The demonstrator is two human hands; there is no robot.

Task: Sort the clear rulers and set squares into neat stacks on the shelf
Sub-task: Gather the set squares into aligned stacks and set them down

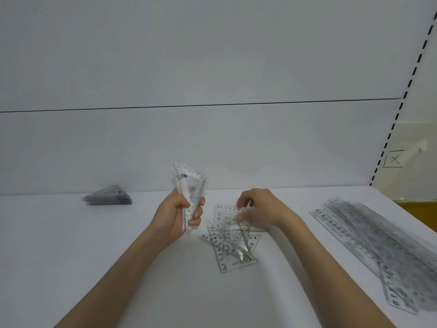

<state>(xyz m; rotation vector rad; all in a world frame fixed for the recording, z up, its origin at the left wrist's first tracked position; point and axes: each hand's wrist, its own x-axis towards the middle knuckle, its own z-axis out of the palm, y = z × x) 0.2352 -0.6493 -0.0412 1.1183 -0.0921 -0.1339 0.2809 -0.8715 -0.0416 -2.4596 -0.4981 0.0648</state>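
Observation:
My left hand (176, 214) grips a bunch of clear set squares (190, 185), held upright above the white shelf (71, 245). To its right, a loose heap of clear set squares (233, 245) lies on the shelf. My right hand (260, 208) reaches into the heap's far side, fingertips pinching the edge of the top set square (228, 213). A neat stack of set squares (107, 196) sits at the back left. A stack of long clear rulers (369, 242) lies along the right side.
The shelf's white back panel (212, 138) rises right behind the work area. A slotted upright (402, 102) runs up the right side. The shelf's right edge (421, 218) falls off beyond the rulers.

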